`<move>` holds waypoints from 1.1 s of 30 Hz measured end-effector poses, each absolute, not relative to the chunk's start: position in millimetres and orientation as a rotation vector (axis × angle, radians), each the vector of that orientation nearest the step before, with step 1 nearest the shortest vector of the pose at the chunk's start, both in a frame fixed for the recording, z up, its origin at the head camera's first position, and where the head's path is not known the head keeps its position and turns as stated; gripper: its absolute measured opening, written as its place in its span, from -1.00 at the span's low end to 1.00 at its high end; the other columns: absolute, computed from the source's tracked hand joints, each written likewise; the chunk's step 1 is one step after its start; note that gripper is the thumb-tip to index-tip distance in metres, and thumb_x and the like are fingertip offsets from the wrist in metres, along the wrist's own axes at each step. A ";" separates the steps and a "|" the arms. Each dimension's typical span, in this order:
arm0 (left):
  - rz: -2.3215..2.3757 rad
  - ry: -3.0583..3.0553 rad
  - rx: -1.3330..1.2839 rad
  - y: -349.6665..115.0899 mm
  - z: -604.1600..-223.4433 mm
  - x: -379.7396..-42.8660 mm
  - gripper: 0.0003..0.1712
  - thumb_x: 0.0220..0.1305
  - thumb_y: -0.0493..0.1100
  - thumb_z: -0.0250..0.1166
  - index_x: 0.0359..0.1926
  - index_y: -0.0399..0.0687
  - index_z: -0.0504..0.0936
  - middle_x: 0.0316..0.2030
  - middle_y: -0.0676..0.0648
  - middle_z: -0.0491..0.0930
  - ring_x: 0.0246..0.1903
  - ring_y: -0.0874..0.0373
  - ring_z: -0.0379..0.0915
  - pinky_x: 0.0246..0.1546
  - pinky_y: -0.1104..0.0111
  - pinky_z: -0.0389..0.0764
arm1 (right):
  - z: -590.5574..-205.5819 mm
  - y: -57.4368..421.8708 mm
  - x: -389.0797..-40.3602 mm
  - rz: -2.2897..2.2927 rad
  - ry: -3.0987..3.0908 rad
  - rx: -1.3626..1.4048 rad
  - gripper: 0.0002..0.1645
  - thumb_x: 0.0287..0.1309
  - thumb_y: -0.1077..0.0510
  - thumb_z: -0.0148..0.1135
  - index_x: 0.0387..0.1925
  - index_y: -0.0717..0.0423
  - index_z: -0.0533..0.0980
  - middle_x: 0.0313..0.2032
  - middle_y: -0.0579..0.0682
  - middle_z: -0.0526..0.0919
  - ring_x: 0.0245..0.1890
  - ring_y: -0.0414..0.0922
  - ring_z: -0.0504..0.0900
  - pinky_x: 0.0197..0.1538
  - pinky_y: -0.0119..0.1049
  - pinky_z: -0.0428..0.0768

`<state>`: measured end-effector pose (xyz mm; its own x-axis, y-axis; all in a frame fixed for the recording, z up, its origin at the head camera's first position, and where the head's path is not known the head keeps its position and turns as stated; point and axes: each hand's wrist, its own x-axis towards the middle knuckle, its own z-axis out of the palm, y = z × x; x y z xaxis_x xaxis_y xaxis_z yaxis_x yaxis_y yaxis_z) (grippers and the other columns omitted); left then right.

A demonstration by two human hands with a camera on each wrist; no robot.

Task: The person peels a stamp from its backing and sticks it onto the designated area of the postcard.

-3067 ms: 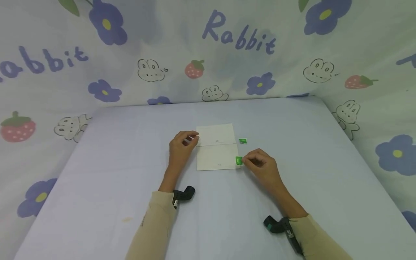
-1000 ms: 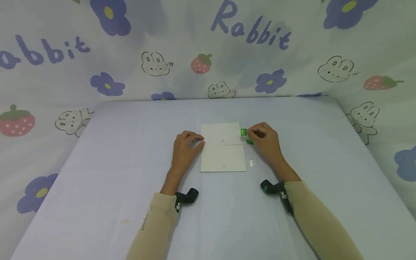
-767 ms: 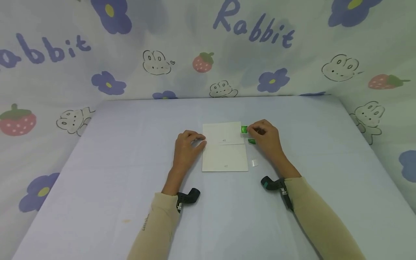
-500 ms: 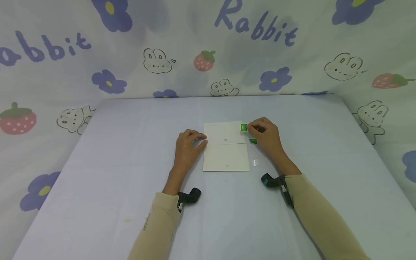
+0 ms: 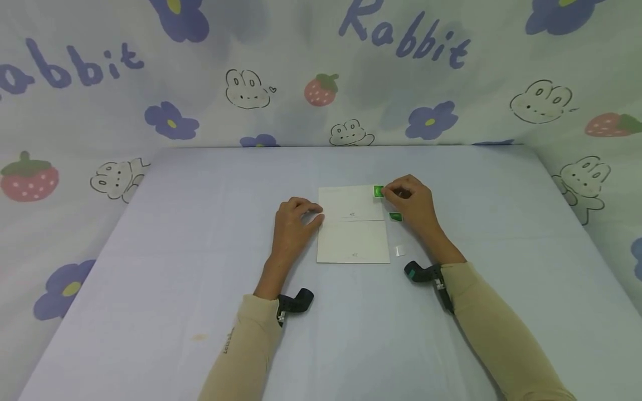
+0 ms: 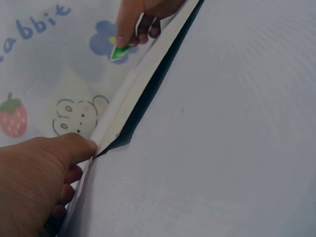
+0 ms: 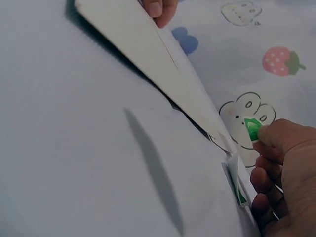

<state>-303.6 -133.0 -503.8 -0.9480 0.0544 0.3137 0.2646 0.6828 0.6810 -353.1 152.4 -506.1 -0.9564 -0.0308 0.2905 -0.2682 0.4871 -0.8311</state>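
Note:
Two cream paper rectangles, the upper one [image 5: 348, 200] and the lower one [image 5: 353, 242], lie one above the other mid-table in the head view. Fingertips of my left hand [image 5: 295, 228] rest at their left edge, near where the two meet. My right hand [image 5: 413, 203] pinches a small green stamp-like sticker [image 5: 378, 191] between thumb and forefinger at the upper paper's top right corner; in the right wrist view the sticker [image 7: 253, 129] is raised above the surface. A second green sticker [image 5: 395, 216], partly curled, lies just right of the papers, below my right hand.
A small translucent scrap [image 5: 399, 250] lies right of the lower paper. White cloth [image 5: 200, 234] covers the table. A patterned curtain [image 5: 281, 61] stands behind it. A black wrist camera sits on each forearm.
My right hand has gone from the lower paper's right edge up to the upper paper's top right corner, with a green sticker pinched in it. My left hand stays at the left edge.

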 end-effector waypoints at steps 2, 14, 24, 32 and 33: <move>-1.123 -2.621 -0.260 -132.7 -503.5 -303.6 -0.86 0.21 -0.18 0.48 -0.19 -0.07 0.78 -0.11 -0.07 0.57 -0.08 -0.02 0.40 0.00 0.13 0.38 | -505.2 151.8 -355.4 1.456 -2.502 0.253 -0.77 0.23 0.03 0.41 -0.24 0.12 0.71 -0.20 -0.04 0.59 -0.26 -0.13 0.49 -0.19 -0.37 0.47; -1.127 -2.619 -0.262 -132.7 -502.1 -304.2 -0.86 0.21 -0.20 0.47 -0.20 -0.08 0.78 -0.10 -0.07 0.57 -0.07 -0.02 0.40 0.02 0.13 0.37 | -505.4 145.7 -366.4 1.398 -2.561 0.257 -0.73 0.22 -0.02 0.42 -0.23 0.10 0.72 -0.21 -0.06 0.58 -0.27 -0.13 0.49 -0.20 -0.31 0.45; -1.119 -2.625 -0.270 -132.2 -501.8 -304.6 -0.87 0.22 -0.20 0.46 -0.19 -0.09 0.77 -0.10 -0.08 0.57 -0.07 -0.03 0.40 0.02 0.13 0.38 | -505.5 143.4 -367.7 1.397 -2.566 0.278 -0.72 0.20 -0.01 0.44 -0.23 0.13 0.72 -0.21 -0.05 0.59 -0.27 -0.14 0.49 -0.20 -0.35 0.46; -1.112 -2.623 -0.282 -132.7 -503.0 -304.9 -0.86 0.23 -0.19 0.46 -0.18 -0.08 0.77 -0.10 -0.08 0.56 -0.07 -0.02 0.39 0.02 0.13 0.37 | -505.0 141.1 -368.1 1.328 -2.635 0.236 -0.72 0.22 0.00 0.42 -0.22 0.15 0.72 -0.18 -0.02 0.58 -0.24 -0.14 0.50 -0.17 -0.28 0.48; -1.109 -2.625 -0.280 -133.0 -502.6 -304.8 -0.86 0.23 -0.19 0.46 -0.18 -0.08 0.77 -0.10 -0.08 0.56 -0.07 -0.02 0.39 0.02 0.13 0.37 | -505.1 140.6 -368.4 1.314 -2.644 0.234 -0.72 0.22 0.00 0.42 -0.22 0.15 0.71 -0.18 -0.02 0.58 -0.24 -0.14 0.50 -0.16 -0.26 0.49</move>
<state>-304.8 -133.0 -502.6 -0.9427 0.0692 0.3264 0.2823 0.6872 0.6694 -368.4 140.6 -505.1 -0.9716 -0.0603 0.2290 -0.2190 0.5970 -0.7718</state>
